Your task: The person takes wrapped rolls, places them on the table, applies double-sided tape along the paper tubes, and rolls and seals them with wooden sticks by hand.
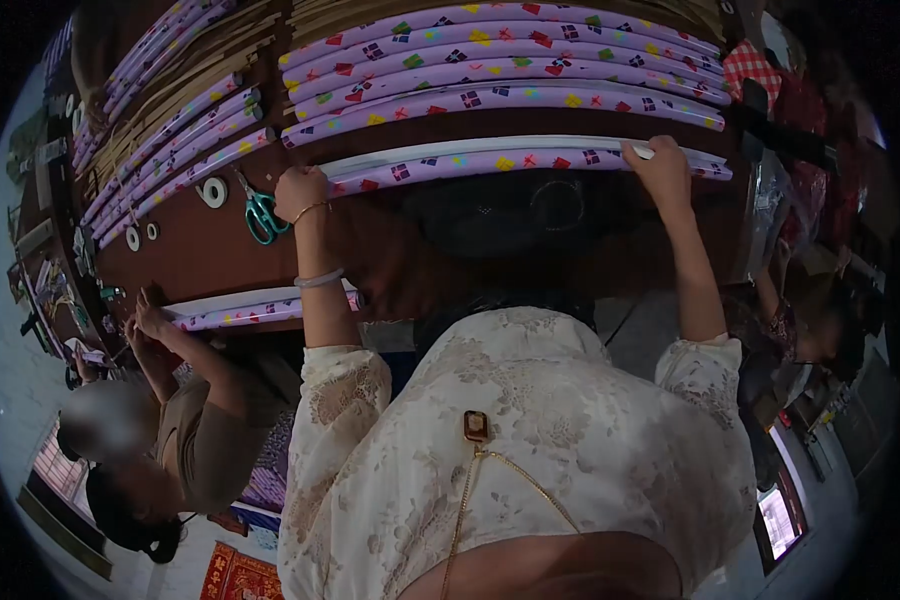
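Observation:
A long roll of purple gift wrapping paper (490, 163) with a coloured present pattern lies across the brown table in front of me, its white edge showing along the far side. My left hand (300, 192) is closed on the roll's left end. Towards the other end, my right hand (660, 168) pinches the paper's white edge between thumb and fingers. Teal-handled scissors (261, 212) lie just left of my left hand, touching or nearly touching it. Beyond the scissors is a white roll of tape (212, 192).
Several finished-looking purple rolls (500, 98) are lined up at the back, with more rolls (185, 165) to the left. Smaller tape rolls (133, 238) sit near the left edge. A co-worker (205, 420) at left handles another purple roll (260, 308); another person (810, 320) is at right.

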Demonstrator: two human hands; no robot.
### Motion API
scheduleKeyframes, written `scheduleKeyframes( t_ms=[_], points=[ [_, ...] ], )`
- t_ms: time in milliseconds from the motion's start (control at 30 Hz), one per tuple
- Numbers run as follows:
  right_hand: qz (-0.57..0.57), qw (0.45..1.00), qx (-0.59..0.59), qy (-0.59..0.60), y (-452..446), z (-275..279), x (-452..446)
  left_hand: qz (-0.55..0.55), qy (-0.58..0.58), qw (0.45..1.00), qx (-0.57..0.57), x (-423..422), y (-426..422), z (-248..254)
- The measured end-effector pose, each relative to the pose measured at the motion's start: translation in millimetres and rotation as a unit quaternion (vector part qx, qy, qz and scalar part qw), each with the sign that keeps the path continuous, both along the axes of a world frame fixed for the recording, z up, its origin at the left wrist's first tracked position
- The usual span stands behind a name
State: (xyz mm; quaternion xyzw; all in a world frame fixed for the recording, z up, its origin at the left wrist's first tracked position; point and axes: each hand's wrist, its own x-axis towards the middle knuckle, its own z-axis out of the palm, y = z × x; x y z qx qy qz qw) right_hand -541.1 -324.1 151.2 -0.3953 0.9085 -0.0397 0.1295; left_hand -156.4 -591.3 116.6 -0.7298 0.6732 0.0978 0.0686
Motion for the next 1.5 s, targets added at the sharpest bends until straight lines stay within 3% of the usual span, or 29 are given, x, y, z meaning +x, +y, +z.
scheduleKeyframes(
  t_ms=[67, 200, 567, 1500],
  points=[
    [0.020, 0.996, -0.045, 0.070, 2.3, -4.3, 5.2, -0.007, 0.001, 1.000, 0.001, 1.1, 0.0, -1.4],
    [0.024, 0.995, -0.051, 0.082, 2.7, -9.4, 6.7, -0.002, 0.004, 1.000, -0.016, 2.7, 0.6, -6.1],
    [0.009, 0.985, 0.051, 0.163, -9.7, -4.6, 15.3, 0.001, 0.022, 1.000, -0.012, -2.0, 5.3, -0.4],
    [0.041, 0.955, 0.230, 0.184, -44.1, -0.5, 11.0, -0.001, 0.040, 0.999, -0.024, -4.5, 10.2, 2.3]
  ],
)
